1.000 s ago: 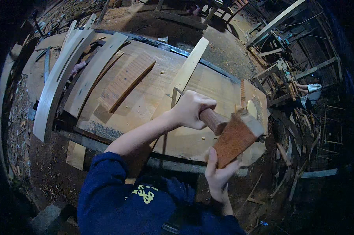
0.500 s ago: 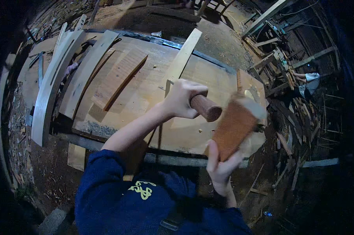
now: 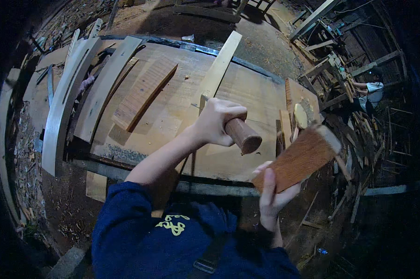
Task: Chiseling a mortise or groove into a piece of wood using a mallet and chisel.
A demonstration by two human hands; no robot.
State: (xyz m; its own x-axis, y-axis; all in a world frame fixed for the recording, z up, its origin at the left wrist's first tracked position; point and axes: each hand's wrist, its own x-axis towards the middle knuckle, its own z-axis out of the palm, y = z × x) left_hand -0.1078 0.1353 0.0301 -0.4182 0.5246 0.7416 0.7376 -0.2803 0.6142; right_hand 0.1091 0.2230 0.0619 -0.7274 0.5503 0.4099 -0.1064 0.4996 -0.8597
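Observation:
My left hand (image 3: pixel 219 120) is wrapped around the thick, round brown handle of what looks like a chisel (image 3: pixel 247 139). A short bit of its dark metal shows beyond my fist, against a long pale wood strip (image 3: pixel 219 67) lying across the workbench. Most of the tool is hidden by my fingers. In my right hand (image 3: pixel 276 195), closed on its near end, is a flat reddish-brown wood block (image 3: pixel 300 160). The block is tilted, its pale far end blurred, and it stands apart from the handle to the right.
A reddish plank (image 3: pixel 147 95) lies on the workbench (image 3: pixel 172 111), with long curved pale boards (image 3: pixel 72 95) at left. A round-ended piece (image 3: pixel 300 116) and small offcuts sit at the right end. Scrap wood litters the ground, and another person (image 3: pixel 370 93) is far right.
My right hand has swung the wood block right and downward, away from the handle's end. My left hand keeps its grip in nearly the same place.

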